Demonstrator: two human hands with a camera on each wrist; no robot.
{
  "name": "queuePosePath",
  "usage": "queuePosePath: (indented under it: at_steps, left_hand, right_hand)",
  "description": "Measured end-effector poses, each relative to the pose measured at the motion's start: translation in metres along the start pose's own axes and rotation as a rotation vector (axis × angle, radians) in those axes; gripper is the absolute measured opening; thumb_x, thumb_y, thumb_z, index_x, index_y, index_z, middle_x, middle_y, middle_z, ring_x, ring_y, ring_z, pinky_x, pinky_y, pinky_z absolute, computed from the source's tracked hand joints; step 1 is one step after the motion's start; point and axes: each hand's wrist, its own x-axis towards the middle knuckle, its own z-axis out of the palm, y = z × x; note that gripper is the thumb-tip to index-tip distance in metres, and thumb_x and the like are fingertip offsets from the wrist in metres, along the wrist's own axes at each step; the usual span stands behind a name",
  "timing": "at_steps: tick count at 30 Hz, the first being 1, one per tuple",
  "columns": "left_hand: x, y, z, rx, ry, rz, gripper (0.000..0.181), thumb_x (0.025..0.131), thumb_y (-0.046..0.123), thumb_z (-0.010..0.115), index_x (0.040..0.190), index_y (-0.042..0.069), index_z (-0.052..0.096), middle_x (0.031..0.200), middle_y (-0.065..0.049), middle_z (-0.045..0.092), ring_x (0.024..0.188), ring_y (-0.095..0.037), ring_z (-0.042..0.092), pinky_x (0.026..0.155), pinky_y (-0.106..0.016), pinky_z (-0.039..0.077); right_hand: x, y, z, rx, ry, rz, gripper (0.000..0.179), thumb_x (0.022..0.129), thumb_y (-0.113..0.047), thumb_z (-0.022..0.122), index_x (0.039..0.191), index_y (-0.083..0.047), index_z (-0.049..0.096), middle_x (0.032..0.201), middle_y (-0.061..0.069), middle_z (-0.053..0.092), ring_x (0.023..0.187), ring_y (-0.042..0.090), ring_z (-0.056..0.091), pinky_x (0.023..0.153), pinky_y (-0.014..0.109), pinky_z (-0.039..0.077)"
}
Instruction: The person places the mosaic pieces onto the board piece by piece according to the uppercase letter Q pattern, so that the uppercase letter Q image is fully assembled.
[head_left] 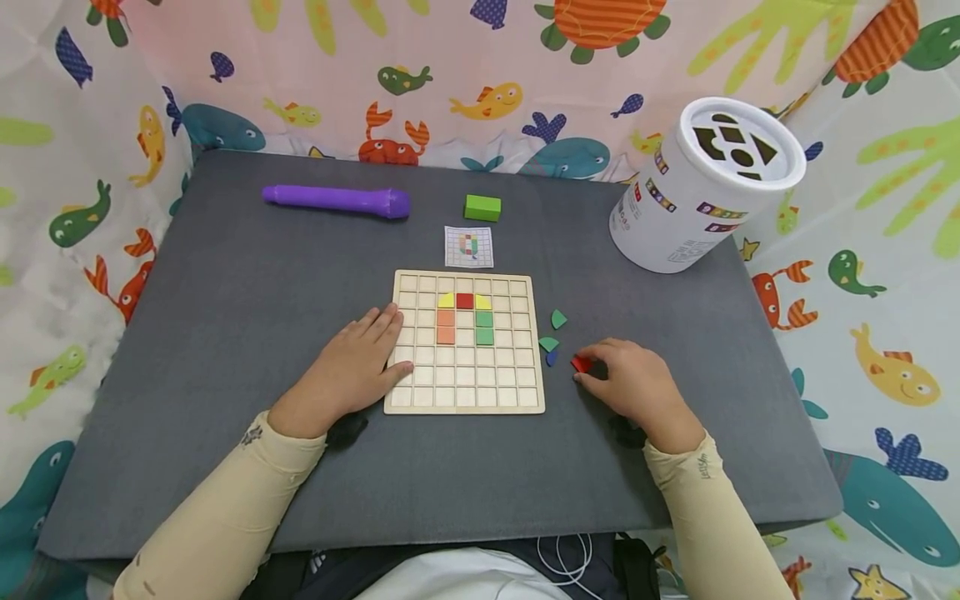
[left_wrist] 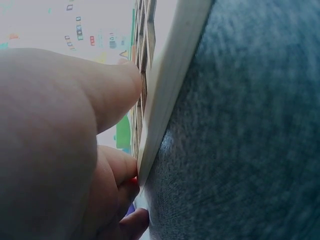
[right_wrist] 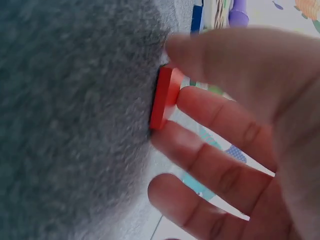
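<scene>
A wooden grid board (head_left: 465,379) lies on the grey table, with a red square (head_left: 465,301), yellow pieces (head_left: 446,301), orange squares (head_left: 446,327) and green squares (head_left: 484,327) set in its cells. My left hand (head_left: 352,358) rests along the board's left edge, fingers extended and thumb over the rim. Right of the board, my right hand (head_left: 633,379) pinches a small red tile (right_wrist: 162,97) between thumb and fingers, the tile lying flat at the table surface. Two green quarter-round pieces (head_left: 558,318) and a blue piece (head_left: 552,357) lie between the board and that hand.
A small printed pattern card (head_left: 468,247) and a green block (head_left: 482,207) lie behind the board. At the back left is a purple microphone-shaped object (head_left: 337,200). A white tub (head_left: 675,208) with shape cutouts in its lid stands at the back right.
</scene>
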Motion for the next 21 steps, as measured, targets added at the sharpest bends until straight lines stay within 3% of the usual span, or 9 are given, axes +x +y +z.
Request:
queuePosePath:
  at_steps: [9,21]
  left_hand:
    - [0.001,-0.001,0.001,0.0,-0.007,-0.003,0.083,0.111,0.046,0.054,0.168,-0.004,0.02,0.176,-0.019,0.014,0.161,-0.041,0.016,0.128,-0.057,0.018]
    - [0.0,0.001,0.001,0.003,0.004,0.0,0.08,0.112,0.043,0.054,0.167,-0.005,0.022,0.175,-0.02,0.016,0.16,-0.042,0.018,0.128,-0.058,0.018]
  right_hand:
    - [0.009,-0.019,-0.007,0.02,0.049,-0.021,0.019,0.089,-0.018,0.077,0.107,-0.018,0.082,0.097,-0.004,0.075,0.084,0.019,0.067,0.07,0.045,0.057]
    - [0.037,-0.073,-0.009,0.05,0.063,-0.242,0.025,0.09,-0.019,0.081,0.115,-0.013,0.081,0.099,-0.003,0.076,0.079,0.014,0.062,0.066,0.037,0.056]
